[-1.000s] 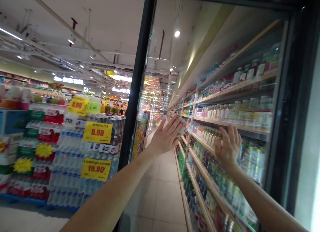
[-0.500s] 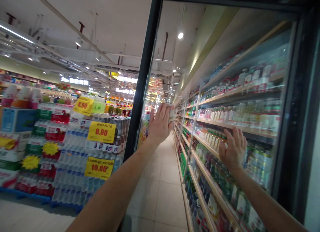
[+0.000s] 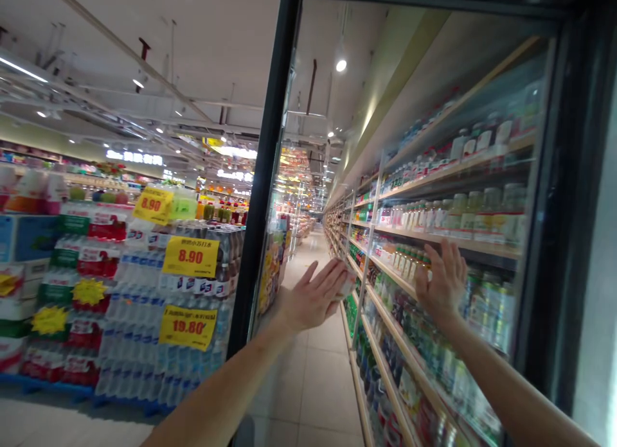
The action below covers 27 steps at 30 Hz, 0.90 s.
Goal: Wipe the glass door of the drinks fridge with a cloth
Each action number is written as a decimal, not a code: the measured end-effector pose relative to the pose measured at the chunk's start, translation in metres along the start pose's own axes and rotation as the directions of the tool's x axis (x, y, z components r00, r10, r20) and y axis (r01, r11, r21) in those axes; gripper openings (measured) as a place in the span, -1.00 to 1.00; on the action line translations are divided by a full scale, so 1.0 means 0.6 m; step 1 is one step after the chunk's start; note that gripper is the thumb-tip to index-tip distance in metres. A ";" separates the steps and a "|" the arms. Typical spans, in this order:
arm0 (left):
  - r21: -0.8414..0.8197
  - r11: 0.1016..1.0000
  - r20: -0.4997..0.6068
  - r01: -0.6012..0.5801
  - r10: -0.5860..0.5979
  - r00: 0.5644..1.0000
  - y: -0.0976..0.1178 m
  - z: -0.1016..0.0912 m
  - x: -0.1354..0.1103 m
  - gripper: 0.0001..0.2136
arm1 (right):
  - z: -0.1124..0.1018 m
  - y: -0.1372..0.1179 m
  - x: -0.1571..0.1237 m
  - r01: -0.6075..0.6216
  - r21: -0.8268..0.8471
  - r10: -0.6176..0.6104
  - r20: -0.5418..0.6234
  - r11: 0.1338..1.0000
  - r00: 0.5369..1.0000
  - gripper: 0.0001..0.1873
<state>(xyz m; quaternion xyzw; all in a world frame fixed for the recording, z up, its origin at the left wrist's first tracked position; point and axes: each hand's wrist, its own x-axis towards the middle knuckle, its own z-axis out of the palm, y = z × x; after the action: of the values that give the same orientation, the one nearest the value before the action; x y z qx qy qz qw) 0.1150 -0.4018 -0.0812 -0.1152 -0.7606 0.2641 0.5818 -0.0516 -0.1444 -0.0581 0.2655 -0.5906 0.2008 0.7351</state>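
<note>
A tall glass door [image 3: 332, 81] in a black frame fills the middle and right of the head view. My left hand [image 3: 311, 296] is at the glass, fingers extended over a small white cloth [image 3: 348, 285]; most of the cloth is hidden behind the fingers. Farther right, my right hand [image 3: 441, 280] is raised at the pane, its fingers spread and slightly bent, with nothing in it. Whether its palm touches the glass I cannot tell.
Shelves of bottled drinks [image 3: 434, 219] show in the glass, through it or reflected. The black frame edge [image 3: 260, 177] stands left of my left hand. Beyond it are stacked water packs [image 3: 130, 318] with yellow price signs [image 3: 190, 257]. Pale floor tiles [image 3: 318, 376] run below.
My left hand has moved down and slightly right across the glass with the white cloth, its fingers now angled to the right. My right hand stays almost in place. The view has shifted slightly.
</note>
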 end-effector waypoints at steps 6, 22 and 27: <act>0.055 0.932 -0.084 0.359 -0.354 0.932 -0.009 -0.003 -0.029 -0.46 | -0.001 -0.001 -0.001 -0.017 0.008 0.017 0.016 1.000 1.000 -0.52; 0.083 0.975 -0.018 0.208 -0.208 0.978 -0.009 0.000 -0.046 -0.45 | -0.002 -0.001 0.002 0.042 -0.016 -0.042 -0.030 0.999 0.999 -0.55; 0.076 0.977 -0.032 0.199 -0.198 0.980 -0.007 -0.001 -0.054 -0.47 | -0.001 -0.001 0.003 0.039 -0.025 -0.039 -0.036 0.999 0.999 -0.56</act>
<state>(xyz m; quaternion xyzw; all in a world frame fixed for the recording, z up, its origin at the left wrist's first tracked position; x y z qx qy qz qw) 0.1259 -0.4206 -0.1052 -0.0188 -0.7500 0.2332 0.6187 -0.0505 -0.1442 -0.0568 0.2643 -0.5742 0.1840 0.7527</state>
